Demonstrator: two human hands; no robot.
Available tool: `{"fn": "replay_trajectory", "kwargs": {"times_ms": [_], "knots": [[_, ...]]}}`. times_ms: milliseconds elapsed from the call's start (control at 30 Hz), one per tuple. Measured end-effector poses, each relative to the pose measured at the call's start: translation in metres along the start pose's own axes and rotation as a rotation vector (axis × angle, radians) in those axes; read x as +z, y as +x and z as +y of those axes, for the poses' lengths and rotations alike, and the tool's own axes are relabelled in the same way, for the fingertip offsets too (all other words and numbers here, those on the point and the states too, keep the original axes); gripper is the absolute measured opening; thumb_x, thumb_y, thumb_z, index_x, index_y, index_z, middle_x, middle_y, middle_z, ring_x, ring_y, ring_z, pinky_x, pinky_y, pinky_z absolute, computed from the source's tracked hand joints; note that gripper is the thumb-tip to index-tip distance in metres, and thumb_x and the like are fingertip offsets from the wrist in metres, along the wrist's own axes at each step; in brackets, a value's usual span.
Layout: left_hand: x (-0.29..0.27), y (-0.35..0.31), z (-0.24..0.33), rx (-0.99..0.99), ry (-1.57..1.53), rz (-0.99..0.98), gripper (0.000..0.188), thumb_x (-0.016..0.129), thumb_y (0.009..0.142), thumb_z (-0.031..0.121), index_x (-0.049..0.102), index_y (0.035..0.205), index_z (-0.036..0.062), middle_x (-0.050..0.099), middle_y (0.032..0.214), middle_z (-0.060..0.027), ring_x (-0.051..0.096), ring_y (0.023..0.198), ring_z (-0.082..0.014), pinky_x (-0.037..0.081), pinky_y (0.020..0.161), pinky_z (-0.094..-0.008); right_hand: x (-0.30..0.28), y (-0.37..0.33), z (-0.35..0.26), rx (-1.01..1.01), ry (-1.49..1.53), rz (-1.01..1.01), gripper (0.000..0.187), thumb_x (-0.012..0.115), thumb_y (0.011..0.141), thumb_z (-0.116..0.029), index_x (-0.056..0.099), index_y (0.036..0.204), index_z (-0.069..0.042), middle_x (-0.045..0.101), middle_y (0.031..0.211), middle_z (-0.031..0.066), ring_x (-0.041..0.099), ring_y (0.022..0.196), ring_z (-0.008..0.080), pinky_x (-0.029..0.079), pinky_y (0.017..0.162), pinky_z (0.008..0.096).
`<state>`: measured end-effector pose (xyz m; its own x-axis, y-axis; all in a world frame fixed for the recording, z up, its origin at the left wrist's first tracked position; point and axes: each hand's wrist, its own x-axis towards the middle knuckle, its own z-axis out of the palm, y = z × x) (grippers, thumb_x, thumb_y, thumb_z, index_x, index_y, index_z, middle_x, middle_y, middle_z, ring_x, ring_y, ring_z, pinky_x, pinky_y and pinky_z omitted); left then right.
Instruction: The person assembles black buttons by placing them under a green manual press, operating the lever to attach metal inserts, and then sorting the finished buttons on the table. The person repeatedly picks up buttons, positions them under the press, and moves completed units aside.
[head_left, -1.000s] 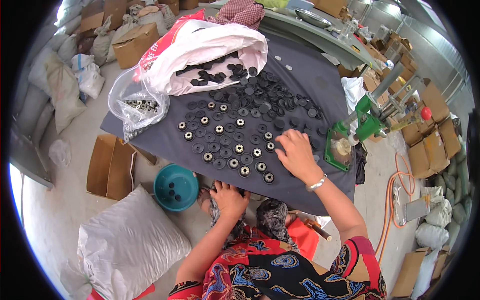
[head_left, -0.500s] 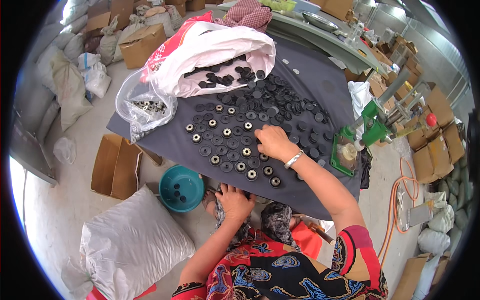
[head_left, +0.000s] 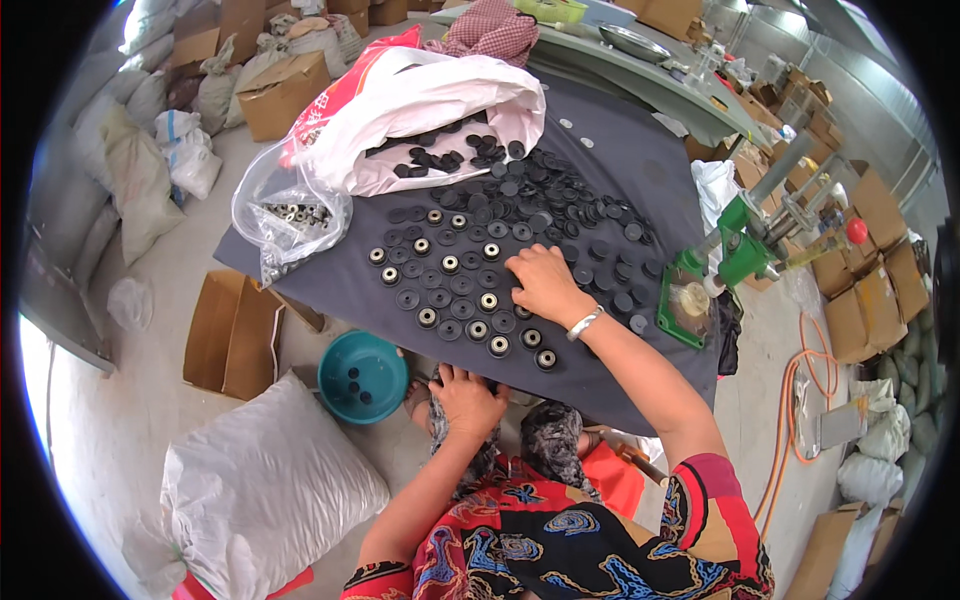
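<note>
From where I stand, the work on the dark table cloth [head_left: 335,285] looks partway along. Of the black discs [head_left: 439,297] set out in loose rows, a dozen or so already carry a shiny metal ring [head_left: 489,301] in the middle, scattered through the rows rather than all at one end. The others between them are bare, so I judge that more are left than done. Beyond the rows, a big heap of loose discs [head_left: 565,190] spills from the mouth of a white sack [head_left: 440,90], and more metal pieces [head_left: 300,214] sit in a clear plastic bag [head_left: 325,238] at the table's left edge.

The discs are round, flat and matte black, with a raised rim and a small hub at the centre; the ringed ones show a bright, pale circle around a dark hole.

The right hand [head_left: 548,285] is down over the right side of the rows, its fingers curled and close together; the tips are hidden, and I cannot tell whether they hold anything. The left hand [head_left: 470,402] rests on the person's knee just below the table edge, fingers loosely spread, with nothing I can see in it. A green hand press [head_left: 740,250] stands to the right.
</note>
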<state>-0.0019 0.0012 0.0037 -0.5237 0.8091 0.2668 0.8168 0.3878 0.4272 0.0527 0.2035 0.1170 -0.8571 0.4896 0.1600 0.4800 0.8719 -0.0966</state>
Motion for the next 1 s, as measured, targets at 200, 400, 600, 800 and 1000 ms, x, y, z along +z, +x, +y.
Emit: {"fn": "replay_trajectory", "kwargs": {"times_ms": [200, 400, 600, 800, 1000], "knots": [[0.001, -0.004, -0.004, -0.001, 0.005, 0.015, 0.060, 0.071, 0.065, 0.037, 0.062, 0.112, 0.0022, 0.056, 0.122, -0.0177, 0.044, 0.118, -0.0406, 0.034, 0.088, -0.0552, -0.051, -0.009, 0.023, 0.073, 0.282, 0.277, 0.029, 0.064, 0.073, -0.017, 0.067, 0.099, -0.003, 0.062, 0.093, 0.0156, 0.058, 0.091, 0.0340, 0.048, 0.082, 0.0434], [0.003, -0.001, 0.002, -0.011, 0.003, 0.014, 0.059, 0.072, 0.064, 0.037, 0.063, 0.110, 0.0019, 0.056, 0.122, -0.0177, 0.044, 0.118, -0.0417, 0.034, 0.088, -0.0555, -0.057, -0.059, 0.039, 0.091, 0.177, 0.115, 0.030, 0.067, 0.075, -0.017, 0.065, 0.103, -0.004, 0.061, 0.092, 0.0102, 0.057, 0.092, 0.0274, 0.043, 0.084, 0.0385], [0.002, -0.002, 0.000, -0.007, 0.013, -0.013, 0.062, 0.071, 0.066, 0.039, 0.060, 0.115, 0.0023, 0.055, 0.125, -0.0183, 0.043, 0.119, -0.0425, 0.034, 0.089, -0.0565, -0.030, -0.066, 0.030, 0.045, 0.166, 0.072, 0.030, 0.068, 0.078, -0.019, 0.066, 0.104, -0.005, 0.063, 0.093, 0.0086, 0.057, 0.097, 0.0262, 0.039, 0.087, 0.0389], [0.001, -0.001, -0.001, -0.013, 0.018, -0.027, 0.064, 0.071, 0.068, 0.039, 0.058, 0.119, 0.0024, 0.053, 0.127, -0.0188, 0.042, 0.121, -0.0428, 0.033, 0.091, -0.0567, -0.019, -0.056, 0.028, 0.043, 0.104, 0.066, 0.029, 0.070, 0.076, -0.019, 0.067, 0.102, -0.005, 0.063, 0.092, 0.0089, 0.057, 0.096, 0.0265, 0.038, 0.085, 0.0398], [0.001, -0.001, -0.002, -0.019, 0.004, -0.036, 0.064, 0.071, 0.068, 0.039, 0.057, 0.119, 0.0025, 0.053, 0.128, -0.0193, 0.041, 0.122, -0.0435, 0.033, 0.091, -0.0569, -0.023, -0.063, 0.022, 0.029, -0.018, 0.020, 0.024, 0.071, 0.076, -0.020, 0.067, 0.095, -0.006, 0.061, 0.087, 0.0090, 0.057, 0.092, 0.0259, 0.038, 0.082, 0.0401]]}}
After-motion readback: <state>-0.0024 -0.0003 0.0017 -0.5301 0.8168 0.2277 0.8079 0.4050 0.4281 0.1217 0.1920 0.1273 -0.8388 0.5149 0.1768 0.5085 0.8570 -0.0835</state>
